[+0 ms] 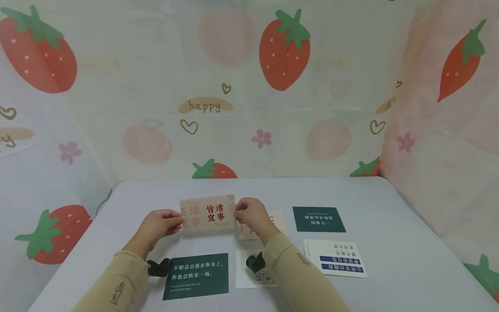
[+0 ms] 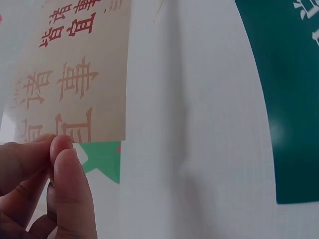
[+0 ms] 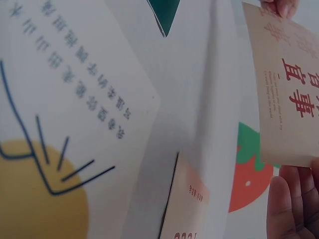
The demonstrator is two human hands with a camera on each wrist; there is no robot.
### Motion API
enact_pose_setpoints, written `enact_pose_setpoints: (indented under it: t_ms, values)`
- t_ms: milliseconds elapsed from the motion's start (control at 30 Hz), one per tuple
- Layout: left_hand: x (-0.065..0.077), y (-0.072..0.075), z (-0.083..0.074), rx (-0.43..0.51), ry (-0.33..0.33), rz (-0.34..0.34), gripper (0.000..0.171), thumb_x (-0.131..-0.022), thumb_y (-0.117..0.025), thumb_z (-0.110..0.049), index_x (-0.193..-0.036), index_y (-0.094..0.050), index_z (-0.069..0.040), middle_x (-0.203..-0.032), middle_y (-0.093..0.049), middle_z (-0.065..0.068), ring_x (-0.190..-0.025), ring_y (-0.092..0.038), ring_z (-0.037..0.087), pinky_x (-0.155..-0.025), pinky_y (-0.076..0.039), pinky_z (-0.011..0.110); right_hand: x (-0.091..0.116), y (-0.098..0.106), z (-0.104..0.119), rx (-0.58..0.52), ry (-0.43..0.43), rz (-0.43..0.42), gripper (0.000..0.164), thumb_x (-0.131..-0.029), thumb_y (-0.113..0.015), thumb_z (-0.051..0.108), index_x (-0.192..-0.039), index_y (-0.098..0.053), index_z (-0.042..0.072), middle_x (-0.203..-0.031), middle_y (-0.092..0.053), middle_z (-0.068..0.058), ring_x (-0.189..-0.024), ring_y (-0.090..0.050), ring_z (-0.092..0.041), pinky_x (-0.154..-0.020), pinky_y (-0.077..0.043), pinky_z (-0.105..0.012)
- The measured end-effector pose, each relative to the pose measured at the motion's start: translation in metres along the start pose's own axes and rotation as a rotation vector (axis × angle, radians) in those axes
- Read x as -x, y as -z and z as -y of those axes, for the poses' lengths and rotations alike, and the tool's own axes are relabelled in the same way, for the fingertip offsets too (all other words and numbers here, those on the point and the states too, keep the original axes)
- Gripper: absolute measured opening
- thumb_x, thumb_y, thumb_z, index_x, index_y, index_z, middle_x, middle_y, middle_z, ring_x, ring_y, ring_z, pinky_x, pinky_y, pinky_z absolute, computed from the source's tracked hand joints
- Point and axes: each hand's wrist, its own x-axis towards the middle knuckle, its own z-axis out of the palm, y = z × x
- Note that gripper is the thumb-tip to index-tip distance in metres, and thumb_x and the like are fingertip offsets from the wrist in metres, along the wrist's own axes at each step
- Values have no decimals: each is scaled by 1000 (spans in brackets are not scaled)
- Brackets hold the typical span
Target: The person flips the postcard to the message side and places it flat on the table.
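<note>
Both hands hold a beige postcard (image 1: pixel 208 214) printed with red and pale characters, raised and facing me. My left hand (image 1: pixel 159 225) pinches its left edge; in the left wrist view, thumb and fingertips (image 2: pixel 75 174) meet at a corner of the card (image 2: pixel 107 109). At the opposite edge my right hand (image 1: pixel 251 214) pinches it, and the right wrist view shows those fingers (image 3: pixel 279 204) by the card's end. Behind the right hand, a pale pink card (image 1: pixel 280 221) lies partly hidden. Below the left hand lies a dark green card (image 1: pixel 199 284) with white writing.
A white card (image 1: pixel 241 281) lies partly hidden under the right forearm. To the right are another green card (image 1: pixel 317 219) and a white card with blue bands (image 1: pixel 343 268), their print upside down. Strawberry-print cloth (image 1: pixel 241 147) stands around the white table (image 1: pixel 390 225).
</note>
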Motion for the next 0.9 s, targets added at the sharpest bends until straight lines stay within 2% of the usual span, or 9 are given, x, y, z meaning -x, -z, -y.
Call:
enact_pose_setpoints:
  t_ms: [333, 533, 700, 900]
  values:
    - [1, 1, -5, 110, 13, 41, 23, -93, -51, -14, -106, -58, 4, -91, -64, 9, -82, -63, 16, -77, -53, 30, -1, 4, -2, 17, 20, 11, 5, -84, -65, 16, -80, -65, 13, -82, -62, -1, -75, -59, -16, -71, -52, -33]
    - [2, 1, -7, 131, 25, 58, 39, -97, -43, -28, -115, -54, 4, -97, -61, 11, -86, -61, 16, -78, -53, 27, -4, 7, -6, -22, 19, 46, 4, -85, -65, 15, -82, -66, 12, -81, -63, -2, -72, -61, -16, -72, -53, -35]
    - [3, 2, -6, 148, 24, 48, 48, -95, -45, -37, -119, -53, 3, -100, -61, 12, -85, -60, 15, -79, -52, 28, -4, 6, -8, -60, 29, 73, 6, -85, -64, 13, -82, -66, 9, -76, -66, -4, -68, -64, -15, -66, -55, -31]
    - [4, 2, -5, 188, -5, 52, 39, -93, -52, -26, -114, -57, 6, -110, -59, 21, -87, -62, 15, -81, -52, 31, -5, 6, -10, -92, 53, 98, 7, -86, -62, 10, -83, -66, 6, -80, -68, -4, -73, -66, -14, -70, -54, -30]
